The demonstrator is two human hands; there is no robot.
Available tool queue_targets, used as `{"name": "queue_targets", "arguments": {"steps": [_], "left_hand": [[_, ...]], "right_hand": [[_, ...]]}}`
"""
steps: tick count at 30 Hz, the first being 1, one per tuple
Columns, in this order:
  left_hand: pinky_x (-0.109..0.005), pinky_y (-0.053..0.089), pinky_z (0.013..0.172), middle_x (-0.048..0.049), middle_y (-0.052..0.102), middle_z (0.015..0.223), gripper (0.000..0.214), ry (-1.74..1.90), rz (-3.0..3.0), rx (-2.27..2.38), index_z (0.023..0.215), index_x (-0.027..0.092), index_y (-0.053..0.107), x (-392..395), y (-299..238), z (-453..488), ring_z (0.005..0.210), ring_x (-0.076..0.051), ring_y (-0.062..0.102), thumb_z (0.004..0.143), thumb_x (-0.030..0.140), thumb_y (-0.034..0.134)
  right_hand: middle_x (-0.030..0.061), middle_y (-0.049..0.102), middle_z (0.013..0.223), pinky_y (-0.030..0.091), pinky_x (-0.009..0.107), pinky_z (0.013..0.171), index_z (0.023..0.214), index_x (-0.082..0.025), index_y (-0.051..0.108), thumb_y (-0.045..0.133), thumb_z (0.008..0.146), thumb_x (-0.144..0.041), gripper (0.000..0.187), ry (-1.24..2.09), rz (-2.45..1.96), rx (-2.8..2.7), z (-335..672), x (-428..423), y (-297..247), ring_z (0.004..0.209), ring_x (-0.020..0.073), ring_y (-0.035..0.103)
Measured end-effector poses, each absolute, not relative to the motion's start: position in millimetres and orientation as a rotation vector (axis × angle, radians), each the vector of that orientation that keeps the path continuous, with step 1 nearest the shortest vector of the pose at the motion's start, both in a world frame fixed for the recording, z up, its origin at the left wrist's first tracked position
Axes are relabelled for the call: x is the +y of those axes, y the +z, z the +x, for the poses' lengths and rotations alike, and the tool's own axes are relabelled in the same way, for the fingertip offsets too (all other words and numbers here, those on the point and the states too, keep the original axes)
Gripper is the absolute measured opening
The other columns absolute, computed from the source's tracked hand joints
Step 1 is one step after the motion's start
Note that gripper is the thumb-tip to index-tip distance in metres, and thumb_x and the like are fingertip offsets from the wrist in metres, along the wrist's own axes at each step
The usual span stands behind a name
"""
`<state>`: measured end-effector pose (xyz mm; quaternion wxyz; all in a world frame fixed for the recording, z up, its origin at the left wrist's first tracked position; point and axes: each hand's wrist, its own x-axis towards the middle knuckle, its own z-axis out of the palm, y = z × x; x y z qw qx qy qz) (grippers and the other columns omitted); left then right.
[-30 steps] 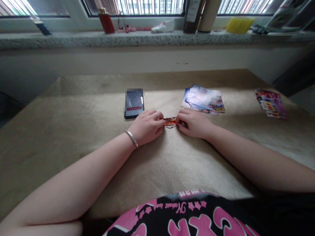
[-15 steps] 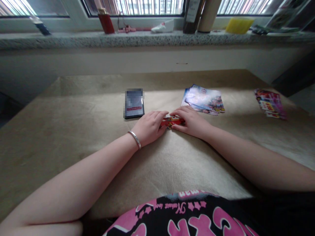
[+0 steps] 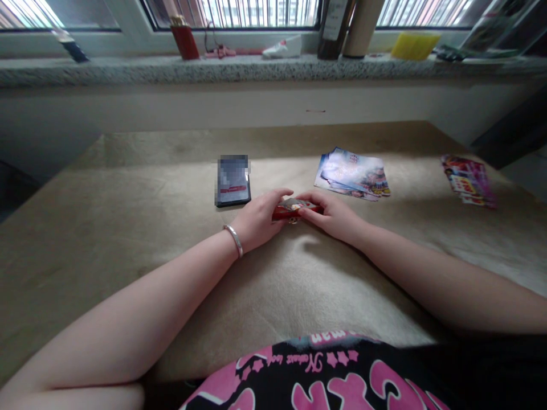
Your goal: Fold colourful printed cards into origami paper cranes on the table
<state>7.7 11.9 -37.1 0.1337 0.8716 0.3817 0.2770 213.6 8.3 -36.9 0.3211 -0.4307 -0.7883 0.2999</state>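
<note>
- Near the middle of the table (image 3: 171,228), a small red folded paper piece (image 3: 285,213) with coloured print sits between the 2 hands;
- right hand (image 3: 339,215): closed on the right end of the piece, thumb laid over its near side, fingers behind;
- left hand (image 3: 258,219): curved around the left end, index finger reaching out above it; I cannot tell whether it is pinching or just bracing; 1 silver bracelet (image 3: 233,240) circles that wrist;
- beyond the left hand, 1 phone (image 3: 235,195) lies flat, its screen partly blurred out;
- beyond the right hand, pale printed sheets (image 3: 350,169) lie overlapping in a loose pile; well apart, by the table's right edge, lie red and pink printed papers (image 3: 468,179);
- on the stone windowsill (image 3: 128,70) stand a red bottle (image 3: 186,41) and a yellow block (image 3: 414,45).
</note>
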Motion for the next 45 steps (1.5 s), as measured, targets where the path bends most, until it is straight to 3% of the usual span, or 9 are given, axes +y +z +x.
{"name": "queue_targets", "arguments": {"steps": [4,7,14,19,24,29,34,45], "left_hand": [[-0.026,0.051,0.077,-0.0032,0.064,0.099,0.047,0.803,2.449,1.116,0.117,0.017,0.046,13,-38,8,0.088,-0.015,0.062,0.074,0.013,0.063],[-0.026,0.050,0.078,-0.0037,0.062,0.102,0.040,0.811,2.469,1.095,0.113,0.017,0.049,14,-38,8,0.090,-0.015,0.061,0.075,0.016,0.063],[-0.023,0.048,0.071,-0.0026,0.059,0.089,0.015,0.799,2.562,1.006,0.097,0.016,0.058,14,-33,7,0.078,-0.011,0.058,0.082,0.017,0.054],[-0.021,0.047,0.067,-0.0031,0.059,0.088,0.011,0.914,2.608,0.940,0.090,0.016,0.060,14,-32,5,0.074,-0.010,0.056,0.083,0.015,0.052],[-0.024,0.048,0.071,-0.0043,0.060,0.091,0.016,0.880,2.720,0.900,0.093,0.016,0.061,19,-33,3,0.078,-0.011,0.057,0.080,0.012,0.052],[-0.026,0.049,0.075,-0.0058,0.061,0.098,0.016,0.754,2.775,0.865,0.097,0.017,0.063,21,-35,2,0.083,-0.013,0.059,0.081,0.018,0.057],[-0.029,0.048,0.080,-0.0049,0.066,0.100,0.016,0.627,2.915,0.818,0.097,0.019,0.065,19,-32,0,0.089,-0.016,0.059,0.087,0.025,0.054],[-0.030,0.049,0.084,-0.0043,0.068,0.100,0.022,0.592,2.948,0.712,0.101,0.021,0.068,19,-31,-2,0.091,-0.015,0.060,0.090,0.022,0.049]], "right_hand": [[0.0037,0.066,0.082,0.045,0.030,0.072,0.090,-0.017,0.063,0.056,0.083,-0.033,0.019,0.831,-1.161,-2.018,214,9,-38,0.077,0.0165,0.059],[0.0044,0.064,0.081,0.045,0.029,0.070,0.083,-0.016,0.063,0.057,0.079,-0.030,0.016,0.819,-1.145,-1.962,213,10,-38,0.076,0.0160,0.058],[-0.0005,0.060,0.069,0.042,0.023,0.054,0.079,-0.018,0.058,0.057,0.072,-0.022,0.008,0.870,-1.161,-1.904,213,8,-37,0.058,0.0108,0.052],[0.0028,0.067,0.085,0.047,0.027,0.066,0.077,-0.019,0.056,0.055,0.071,-0.015,0.007,0.557,-1.123,-2.090,214,5,-37,0.075,0.0154,0.060],[0.0028,0.072,0.095,0.046,0.028,0.068,0.078,-0.020,0.058,0.053,0.075,-0.017,0.007,0.247,-1.161,-2.252,216,5,-35,0.079,0.0172,0.065],[0.0042,0.072,0.083,0.044,0.029,0.067,0.093,-0.018,0.066,0.050,0.080,-0.019,0.021,-0.013,-1.188,-2.451,215,3,-31,0.076,0.0193,0.065],[0.0074,0.072,0.093,0.046,0.029,0.068,0.096,-0.017,0.067,0.048,0.083,-0.020,0.023,-0.036,-1.130,-2.551,218,1,-29,0.082,0.0195,0.066],[0.0125,0.069,0.105,0.050,0.035,0.085,0.092,-0.015,0.066,0.052,0.082,-0.021,0.018,0.138,-0.870,-2.631,227,3,-29,0.098,0.0220,0.063]]}}
